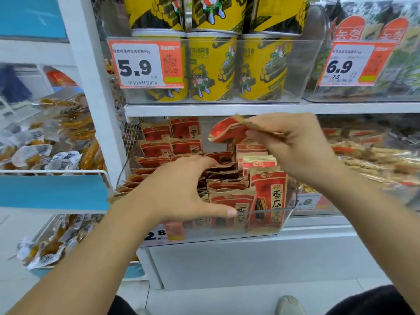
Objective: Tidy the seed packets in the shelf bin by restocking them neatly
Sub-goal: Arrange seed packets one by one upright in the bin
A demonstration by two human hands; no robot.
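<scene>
A clear plastic shelf bin [268,233] holds several red and tan seed packets [267,196], some upright at the front right, others lying flat or leaning in the middle and left. My right hand [295,142] is raised above the bin's right side and pinches one red seed packet [227,131], held tilted and blurred. My left hand [179,189] reaches into the bin's left half with fingers spread, its fingertips on the flat packets and its thumb near the front wall. It grips nothing that I can see.
Yellow snack cups [211,67] stand in a clear bin on the shelf above, behind a 5.9 price tag [145,64]. Wire baskets of wrapped snacks [45,142] sit to the left. Another bin of packaged sticks [375,160] lies to the right. A white shelf edge [250,109] runs just above my right hand.
</scene>
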